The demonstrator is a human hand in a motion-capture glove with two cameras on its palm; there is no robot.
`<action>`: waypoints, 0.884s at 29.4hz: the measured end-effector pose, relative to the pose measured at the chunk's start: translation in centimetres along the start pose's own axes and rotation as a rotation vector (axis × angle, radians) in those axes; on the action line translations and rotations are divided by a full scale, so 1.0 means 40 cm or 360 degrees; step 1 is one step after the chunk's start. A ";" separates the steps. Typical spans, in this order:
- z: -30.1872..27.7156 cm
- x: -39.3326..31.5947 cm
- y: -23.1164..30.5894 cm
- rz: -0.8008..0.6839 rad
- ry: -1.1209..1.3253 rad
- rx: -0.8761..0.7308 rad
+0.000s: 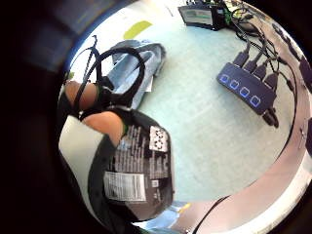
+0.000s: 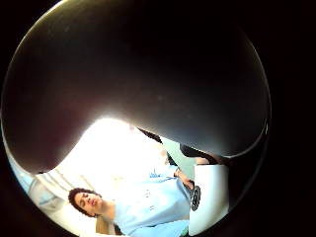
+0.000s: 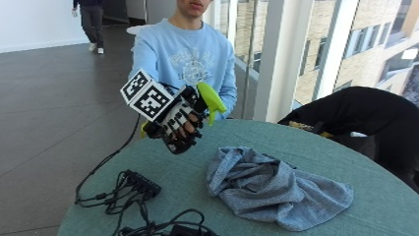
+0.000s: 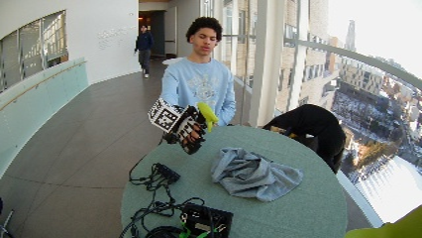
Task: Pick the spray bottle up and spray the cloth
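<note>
I saw black multi-port hub with cables (image 3: 140, 183) at table's left edge. Black-gloved right hand (image 3: 178, 123) gripped dark-labelled spray bottle with lime-green trigger head (image 3: 211, 101), raised, nozzle toward crumpled grey-blue cloth (image 3: 272, 187) on round green table (image 3: 367, 196), likely for aiming.

The cloth (image 3: 275, 189) is looking soft and crumpled, a matt grey-blue fabric. The spray bottle (image 1: 134, 168) is showing a shiny dark plastic body with a glossy printed paper label, and its green top (image 3: 211, 101) is looking like smooth plastic. The table (image 3: 367, 169) is wearing a flat, matt green cover. The hub (image 1: 246, 87) is looking like smooth dark plastic
</note>
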State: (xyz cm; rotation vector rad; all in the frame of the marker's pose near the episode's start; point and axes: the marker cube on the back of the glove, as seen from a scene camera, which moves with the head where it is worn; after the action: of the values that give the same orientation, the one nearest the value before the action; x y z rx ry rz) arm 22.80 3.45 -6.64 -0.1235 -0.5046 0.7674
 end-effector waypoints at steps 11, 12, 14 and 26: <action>0.046 -0.085 -0.092 0.0152 0.0287 -0.0406; 0.048 -0.087 -0.097 0.0162 0.0295 -0.0415; 0.051 -0.090 -0.104 0.0187 0.0303 -0.0431; 0.048 -0.104 -0.109 0.0224 0.0336 -0.0472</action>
State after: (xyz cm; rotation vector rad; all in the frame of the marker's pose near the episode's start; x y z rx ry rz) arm 22.12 -2.69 -5.35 -0.5147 -0.4088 0.8024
